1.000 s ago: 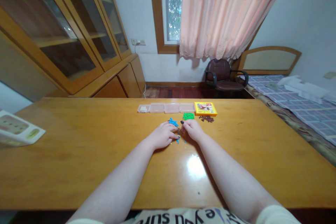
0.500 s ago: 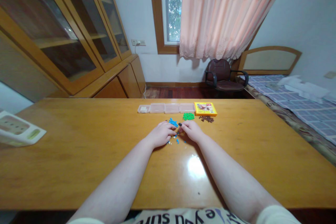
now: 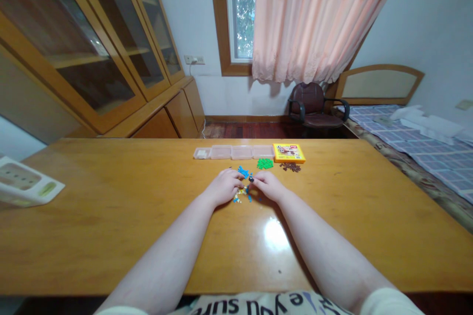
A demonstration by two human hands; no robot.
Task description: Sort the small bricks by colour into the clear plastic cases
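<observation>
Both my hands rest on the wooden table [image 3: 111,216] and meet at its middle. My left hand [image 3: 223,187] is curled, its fingertips by a small scatter of blue, white and yellow pieces [image 3: 242,193]. My right hand [image 3: 268,184] pinches a tiny dark piece [image 3: 251,179] between thumb and forefinger, right against the left hand's fingers. A small heap of blue pieces [image 3: 243,172] lies just beyond the hands. What the left fingers hold, if anything, is too small to make out.
Behind the hands lie a green heap [image 3: 265,163], a brown heap [image 3: 290,167], a yellow box [image 3: 288,152] and a row of clear plastic boxes [image 3: 232,152]. A white device [image 3: 25,184] sits at the table's left edge. A chair [image 3: 314,106] and a bed [image 3: 424,142] stand beyond.
My hands have drawn slightly closer together and toward me. More small white and yellow pieces now show beneath them.
</observation>
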